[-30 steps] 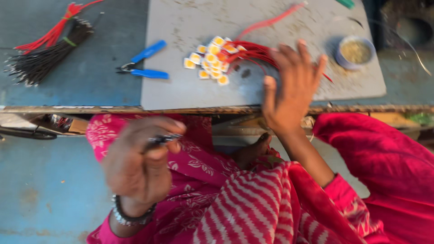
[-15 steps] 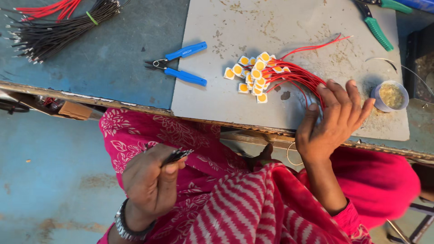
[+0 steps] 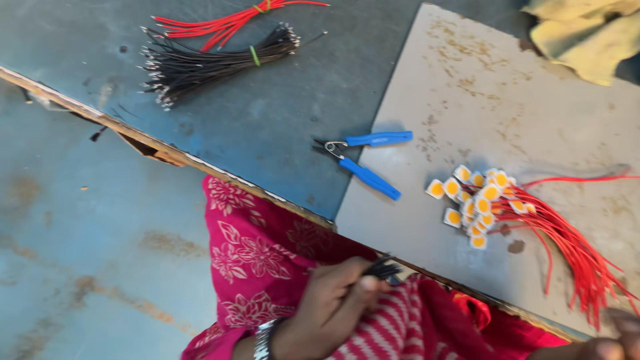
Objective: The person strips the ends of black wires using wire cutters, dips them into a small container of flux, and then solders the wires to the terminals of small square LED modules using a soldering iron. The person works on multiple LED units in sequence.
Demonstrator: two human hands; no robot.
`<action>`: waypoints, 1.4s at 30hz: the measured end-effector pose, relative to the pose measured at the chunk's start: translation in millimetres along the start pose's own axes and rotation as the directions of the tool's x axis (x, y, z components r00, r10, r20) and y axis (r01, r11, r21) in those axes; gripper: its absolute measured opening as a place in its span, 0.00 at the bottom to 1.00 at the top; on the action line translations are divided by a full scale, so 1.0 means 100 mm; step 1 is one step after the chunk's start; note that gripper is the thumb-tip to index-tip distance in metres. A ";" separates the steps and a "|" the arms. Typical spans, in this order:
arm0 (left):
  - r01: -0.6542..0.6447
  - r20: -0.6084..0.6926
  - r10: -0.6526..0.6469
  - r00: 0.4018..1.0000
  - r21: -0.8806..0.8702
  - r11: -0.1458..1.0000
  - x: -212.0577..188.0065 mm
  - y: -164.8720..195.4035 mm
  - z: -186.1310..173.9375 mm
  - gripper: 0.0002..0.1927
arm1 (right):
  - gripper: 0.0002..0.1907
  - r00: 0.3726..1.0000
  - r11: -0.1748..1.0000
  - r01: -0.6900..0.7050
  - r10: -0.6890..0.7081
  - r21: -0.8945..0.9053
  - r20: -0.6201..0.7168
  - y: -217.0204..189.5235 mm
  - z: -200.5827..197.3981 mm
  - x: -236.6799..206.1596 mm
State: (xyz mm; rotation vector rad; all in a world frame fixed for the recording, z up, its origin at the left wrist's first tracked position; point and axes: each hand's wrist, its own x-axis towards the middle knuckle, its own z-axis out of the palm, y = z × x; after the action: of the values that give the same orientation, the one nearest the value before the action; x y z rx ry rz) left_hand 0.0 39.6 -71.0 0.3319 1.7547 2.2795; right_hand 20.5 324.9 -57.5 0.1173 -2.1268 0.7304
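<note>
My left hand (image 3: 330,303) is low over my lap, its fingers pinched on a small bunch of black wires (image 3: 383,269). My right hand (image 3: 610,337) shows only as fingertips at the bottom right corner, near the ends of the red wires (image 3: 567,237); I cannot tell its grip. Those red wires fan out from a cluster of small white squares with yellow centres (image 3: 475,203) lying on a grey board (image 3: 493,107). Blue-handled pliers (image 3: 363,160) lie at the board's left edge.
On the blue-grey table (image 3: 267,113) lie a bundle of black wires (image 3: 213,63) and a bundle of red wires (image 3: 227,23), each banded. A yellow cloth (image 3: 587,33) sits top right. The table's front edge runs diagonally above the blue floor (image 3: 87,233).
The view has swung and come closer, tilting the table. My right hand has dropped off the red wires to the bottom right corner. My left hand still pinches the black wires.
</note>
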 end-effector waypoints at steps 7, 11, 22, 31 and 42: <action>0.028 0.044 -0.028 0.999 -0.005 1.000 0.32 0.01 0.06 0.13 | 0.31 0.572 0.279 -0.820 0.442 0.500 0.691 -0.66 0.72 -0.04; -0.037 0.013 0.035 0.999 0.126 0.991 0.24 -0.04 0.23 0.12 | 0.27 0.561 0.230 -0.824 0.465 0.518 0.685 -0.66 0.76 -0.16; -0.003 0.079 -0.013 0.997 0.200 0.980 0.09 -0.06 0.79 0.10 | 0.26 0.657 0.385 -0.745 0.564 0.545 0.499 -0.41 0.18 -0.39; -0.092 0.292 -0.007 0.956 0.326 0.941 0.16 0.06 0.82 0.13 | 0.27 0.708 0.382 -0.701 0.475 0.602 0.523 -0.34 0.06 -0.45; -0.221 0.291 0.141 0.946 0.265 0.938 0.16 0.16 1.01 0.10 | 0.16 0.824 0.579 -0.560 0.462 0.593 0.327 -0.29 -0.15 -0.57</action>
State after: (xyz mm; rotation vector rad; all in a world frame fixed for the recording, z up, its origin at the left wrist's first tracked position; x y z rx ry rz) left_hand 16.5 132.9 -30.0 0.8526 1.9843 1.9628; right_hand 76.3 299.5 -81.3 -0.0849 -1.9172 1.8918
